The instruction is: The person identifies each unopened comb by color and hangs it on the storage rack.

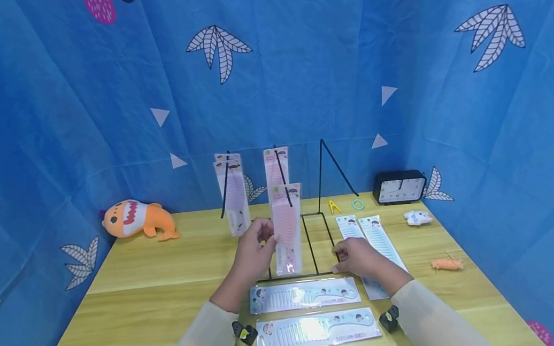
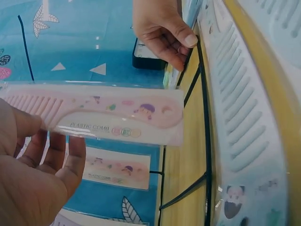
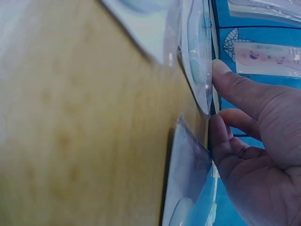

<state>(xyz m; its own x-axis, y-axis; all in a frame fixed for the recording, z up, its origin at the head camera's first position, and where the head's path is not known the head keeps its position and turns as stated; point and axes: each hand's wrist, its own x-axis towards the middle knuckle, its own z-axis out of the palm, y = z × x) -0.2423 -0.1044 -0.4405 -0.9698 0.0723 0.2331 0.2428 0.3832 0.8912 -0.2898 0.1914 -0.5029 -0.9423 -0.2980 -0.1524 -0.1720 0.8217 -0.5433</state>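
Basically, left hand [image 1: 255, 245] pinches a pink comb pack [image 1: 288, 231] by its edge, pack upright at front end of rack's [image 1: 310, 245] middle hook [image 1: 280, 168], second pink pack [image 1: 273, 168] behind. Right hand [image 1: 359, 255]: thumb and fingers narrow, pinching rack's front right corner. Blue comb packs [image 1: 319, 328] lie in front, more beside.

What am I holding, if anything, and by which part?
Your left hand pinches the packaged pink comb by its left edge, around mid-height; your right hand grips the black wire rack by its near right base corner.
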